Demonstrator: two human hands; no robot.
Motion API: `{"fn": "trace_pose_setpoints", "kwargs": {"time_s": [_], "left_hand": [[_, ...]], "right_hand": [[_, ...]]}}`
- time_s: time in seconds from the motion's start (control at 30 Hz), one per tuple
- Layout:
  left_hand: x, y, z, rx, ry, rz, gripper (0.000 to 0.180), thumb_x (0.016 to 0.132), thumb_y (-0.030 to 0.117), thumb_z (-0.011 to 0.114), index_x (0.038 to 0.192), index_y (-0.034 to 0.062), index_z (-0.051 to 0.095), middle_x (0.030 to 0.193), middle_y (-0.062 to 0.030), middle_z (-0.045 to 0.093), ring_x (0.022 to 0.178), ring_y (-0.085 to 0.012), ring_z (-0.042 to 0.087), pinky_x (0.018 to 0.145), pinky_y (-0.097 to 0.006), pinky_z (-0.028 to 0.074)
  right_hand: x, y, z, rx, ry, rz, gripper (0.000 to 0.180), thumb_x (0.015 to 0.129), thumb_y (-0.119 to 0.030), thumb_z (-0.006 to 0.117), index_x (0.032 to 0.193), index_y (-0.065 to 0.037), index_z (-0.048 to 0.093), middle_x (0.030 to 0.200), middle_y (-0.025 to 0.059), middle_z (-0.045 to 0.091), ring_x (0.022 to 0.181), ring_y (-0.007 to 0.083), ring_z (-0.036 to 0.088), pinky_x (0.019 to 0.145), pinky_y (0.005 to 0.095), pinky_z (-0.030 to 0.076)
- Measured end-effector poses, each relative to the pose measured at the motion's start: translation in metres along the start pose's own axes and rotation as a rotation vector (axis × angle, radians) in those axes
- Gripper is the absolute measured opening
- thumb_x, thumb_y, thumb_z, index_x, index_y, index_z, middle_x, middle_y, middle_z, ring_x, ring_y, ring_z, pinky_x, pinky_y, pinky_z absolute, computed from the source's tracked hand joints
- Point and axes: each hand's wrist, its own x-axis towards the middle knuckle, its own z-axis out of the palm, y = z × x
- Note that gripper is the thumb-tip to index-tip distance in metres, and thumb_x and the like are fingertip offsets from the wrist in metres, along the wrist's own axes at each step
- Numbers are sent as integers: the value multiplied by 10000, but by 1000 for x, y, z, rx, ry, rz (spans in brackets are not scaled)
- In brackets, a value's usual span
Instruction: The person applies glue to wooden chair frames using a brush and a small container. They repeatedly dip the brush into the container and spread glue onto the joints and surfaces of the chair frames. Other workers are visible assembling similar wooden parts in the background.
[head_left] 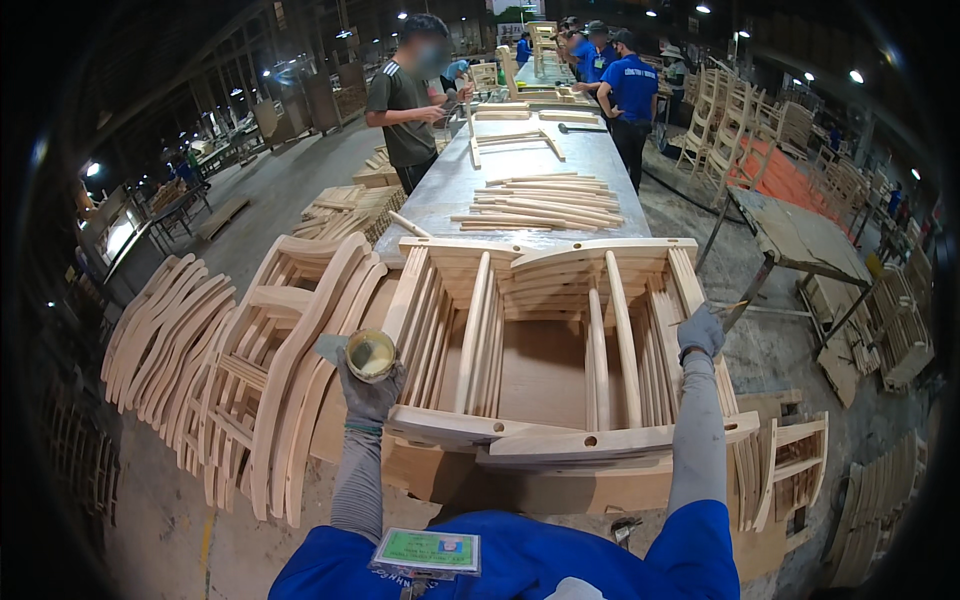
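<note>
The person's L hand point(372, 393), in a grey glove, gripped a round tub point(371, 355) w/ pale cream stuff inside, at approx 9 o'clock of the stacked wooden frames point(540, 440). A flat grey pc. point(331, 347) stuck out beside the tub (too small to tell what it was). The R hand point(702, 332), gloved too, was at approx 2 o'clock of the stack, its fingers closed round a thin stick point(728, 305).

The frames lay dead centre, piled flat on one another, w/ round rungs point(618, 340) running btwn the near & far rails; dark round holes showed in the near rail. Both hands were just beside the pile, one on each side.

At 12 o'clock, past the pile, ran a long metal-topped bench point(450, 205) w/ a heap of loose wooden rods point(545, 203) on it & a few joined pcs. point(515, 148) farther up. More curved frames point(310, 330) stood at 9 o'clock, & curved slats point(165, 325) beyond them. A co-worker in a dark tee point(408, 110) stood at 11 o'clock of the bench; another in a blue shirt point(630, 90) at 1 o'clock, near tall chair frames point(720, 120) & an orange sheet point(785, 180).
</note>
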Motion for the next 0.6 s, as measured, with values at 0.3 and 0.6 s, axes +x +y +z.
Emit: {"fn": "trace_pose_setpoints", "kwargs": {"time_s": [0.3, 0.6], "left_hand": [[1, 0, -2, -10, 4, -23, 627, 827, 598, 514, 1191, 88, 513, 1067, -214, 581, 959, -323, 589, 806, -438, 523], [1, -1, 0, 20, 2, -11, 617, 831, 589, 514, 1191, 88, 513, 1051, -208, 590, 953, -324, 594, 800, -433, 527]], "right_hand": [[-1, 1, -2, -29, 21, -15, 274, 848, -177, 485, 1099, -75, 520, 1029, 175, 602, 950, 319, 606, 777, 409, 484], [4, 4, 0, -18, -7, 1, 363, 842, -194, 522, 1181, -71, 490, 1075, 188, 604, 990, 332, 602, 799, 432, 490]]}}
